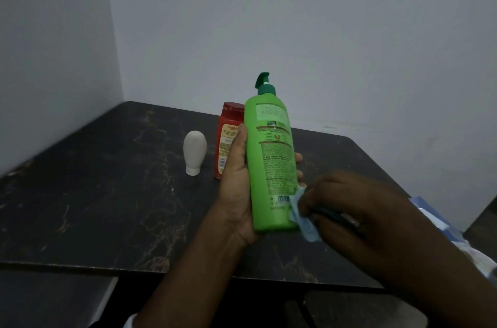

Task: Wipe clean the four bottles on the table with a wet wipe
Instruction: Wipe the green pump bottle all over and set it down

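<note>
**Right hand (pixel 349 206) presses a wipe to the green bottle, left hand (pixel 236 188) holds it**

Two bare forearms reach in from the bottom edge, with a bit of white sleeve (pixel 130 321) at the left wrist. The right hand is somewhat blurred. Its fingers are curled around a crumpled pale blue wet wipe (pixel 304 223), which they hold against the lower right side of the green pump bottle (pixel 271 166), near the barcode.

The left hand grips that bottle around its middle, with the thumb up the left side and the fingertips (pixel 298 158) showing past the right edge. The bottle is held above the dark, marbled table (pixel 94 193). It is nearly upright and leans a little to the left, with its printed back label facing the camera and its darker green pump (pixel 265 84) at the top.

Behind the left hand a red bottle (pixel 228 136) with a red cap stands on the table, partly hidden by the thumb and the green bottle. Just to its left, apart from it, a small white bottle (pixel 195 151) stands on its cap. A blue and white package (pixel 435 220) lies at the table's right edge, mostly hidden by the right arm.
</note>
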Available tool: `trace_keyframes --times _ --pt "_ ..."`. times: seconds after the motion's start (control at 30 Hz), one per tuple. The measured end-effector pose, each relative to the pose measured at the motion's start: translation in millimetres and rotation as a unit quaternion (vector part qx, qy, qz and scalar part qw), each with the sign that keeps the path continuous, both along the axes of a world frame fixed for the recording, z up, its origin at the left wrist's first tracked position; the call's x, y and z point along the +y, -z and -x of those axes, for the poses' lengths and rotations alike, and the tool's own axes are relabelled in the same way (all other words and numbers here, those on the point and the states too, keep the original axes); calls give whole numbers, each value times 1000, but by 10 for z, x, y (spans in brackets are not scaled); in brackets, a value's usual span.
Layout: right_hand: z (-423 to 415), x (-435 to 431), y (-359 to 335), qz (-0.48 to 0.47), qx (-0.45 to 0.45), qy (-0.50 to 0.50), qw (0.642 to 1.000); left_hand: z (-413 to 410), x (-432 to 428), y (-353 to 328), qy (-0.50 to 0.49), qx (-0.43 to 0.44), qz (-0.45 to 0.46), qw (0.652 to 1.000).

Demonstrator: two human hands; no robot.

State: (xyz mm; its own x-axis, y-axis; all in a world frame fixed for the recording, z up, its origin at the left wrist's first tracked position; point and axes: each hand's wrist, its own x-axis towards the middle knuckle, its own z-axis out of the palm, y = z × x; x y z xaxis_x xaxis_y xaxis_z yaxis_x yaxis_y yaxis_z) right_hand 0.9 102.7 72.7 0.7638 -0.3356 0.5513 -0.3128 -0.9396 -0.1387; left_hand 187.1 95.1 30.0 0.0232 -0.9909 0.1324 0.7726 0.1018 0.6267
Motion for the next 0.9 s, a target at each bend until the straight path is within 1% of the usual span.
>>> trace_keyframes --times 0.17,0.3,0.37,0.47,0.53,0.6,0.7,0.77,0.9 --pt "-48 -38 37 27 -73 49 996 61 41 2 97 -20 24 995" --pt "-96 -82 65 63 -159 101 980 104 30 88 125 -95 28 987" --pt "-59 -116 62 78 -211 140 964 123 33 128 138 -130 23 982" --pt "30 -157 44 101 -292 212 927 171 52 152 176 -166 29 970" --pt "65 -167 36 112 -329 232 909 204 72 144 183 -186 37 965" --pt "65 -164 32 105 -344 230 904 221 78 139 168 -202 35 964" --pt "20 -133 29 87 -332 198 918 211 82 141 116 -237 20 964" --pt "-12 -121 34 92 -318 176 927 202 103 133 88 -256 24 962" --pt "-35 -135 59 95 -309 173 931 221 156 75 51 -309 45 949"
